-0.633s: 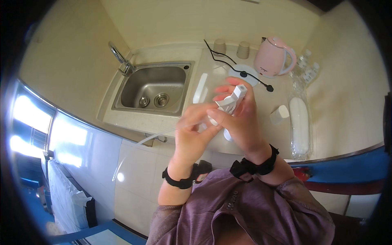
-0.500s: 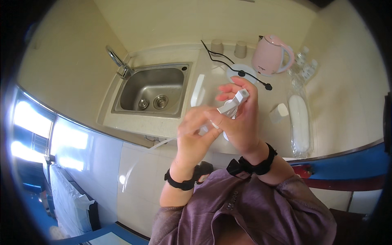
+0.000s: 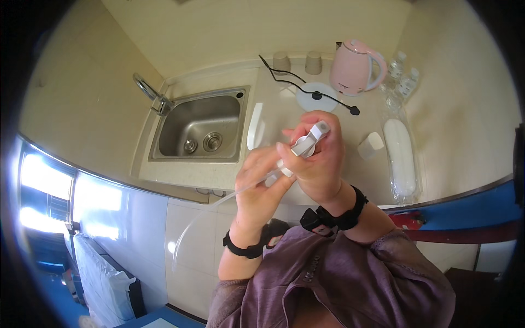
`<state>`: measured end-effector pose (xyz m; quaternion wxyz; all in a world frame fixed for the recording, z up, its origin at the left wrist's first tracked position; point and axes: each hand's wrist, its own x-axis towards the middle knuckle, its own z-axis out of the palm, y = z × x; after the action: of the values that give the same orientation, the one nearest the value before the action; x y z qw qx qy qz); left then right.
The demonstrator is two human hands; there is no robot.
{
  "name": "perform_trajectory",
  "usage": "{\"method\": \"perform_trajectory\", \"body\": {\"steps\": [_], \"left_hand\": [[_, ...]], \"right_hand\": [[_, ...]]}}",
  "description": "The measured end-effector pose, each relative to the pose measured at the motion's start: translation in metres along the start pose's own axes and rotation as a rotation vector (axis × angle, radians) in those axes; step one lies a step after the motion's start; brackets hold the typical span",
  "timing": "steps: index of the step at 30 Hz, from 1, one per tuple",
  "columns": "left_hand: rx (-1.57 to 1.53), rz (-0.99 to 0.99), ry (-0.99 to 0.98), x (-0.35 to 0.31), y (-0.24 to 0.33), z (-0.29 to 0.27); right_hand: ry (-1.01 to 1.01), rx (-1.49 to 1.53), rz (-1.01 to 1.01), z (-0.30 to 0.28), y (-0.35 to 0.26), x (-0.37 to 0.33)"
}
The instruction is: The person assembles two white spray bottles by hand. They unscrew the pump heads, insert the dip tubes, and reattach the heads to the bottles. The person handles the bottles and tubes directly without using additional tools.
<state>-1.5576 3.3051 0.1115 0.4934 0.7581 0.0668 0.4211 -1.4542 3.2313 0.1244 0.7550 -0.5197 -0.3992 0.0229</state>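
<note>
My right hand (image 3: 322, 158) is closed around a white device with a short spout-like arm (image 3: 310, 138), held above the front of the counter. My left hand (image 3: 260, 180) meets it from the left, its fingers pinched at the white lower end of the device, where a clear flexible hose (image 3: 219, 201) comes out. The hose trails over my left hand and curves down to the left in front of the floor. My fingers hide much of the device's body and the joint with the hose.
Left on the counter is a steel sink (image 3: 243, 123) with a faucet (image 3: 150, 90). Behind my hands stand a pink kettle (image 3: 353, 68), its white base (image 3: 317, 98) with a black cord, and two cups (image 3: 313, 63). Plastic bottles (image 3: 395, 68), a white container (image 3: 372, 145) and a wrapped white pack (image 3: 399, 156) are right.
My right hand's fingers have curled in closer around the white device. The clear hose now lies higher across my left hand. The whole view has shifted slightly.
</note>
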Motion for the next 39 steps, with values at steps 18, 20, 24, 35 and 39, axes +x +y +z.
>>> {"method": "perform_trajectory", "body": {"steps": [18, 20, 24, 35, 39], "left_hand": [[-0.063, -0.028, 0.026, 0.002, -0.009, -0.006], [-0.057, -0.026, 0.002, 0.000, -0.011, -0.008], [-0.104, -0.087, 0.007, -0.002, -0.011, -0.009], [-0.161, -0.106, 0.021, -0.002, -0.009, -0.009], [-0.179, -0.106, 0.035, -0.002, -0.009, -0.011]], "right_hand": [[-0.136, 0.399, 0.456, -0.010, -0.002, 0.014], [-0.125, 0.537, 0.581, -0.007, -0.004, 0.010], [-0.163, 0.552, 0.581, -0.007, -0.001, 0.008], [-0.182, 0.677, 0.525, -0.009, 0.011, 0.006], [-0.220, 0.745, 0.516, -0.011, 0.009, 0.007]]}}
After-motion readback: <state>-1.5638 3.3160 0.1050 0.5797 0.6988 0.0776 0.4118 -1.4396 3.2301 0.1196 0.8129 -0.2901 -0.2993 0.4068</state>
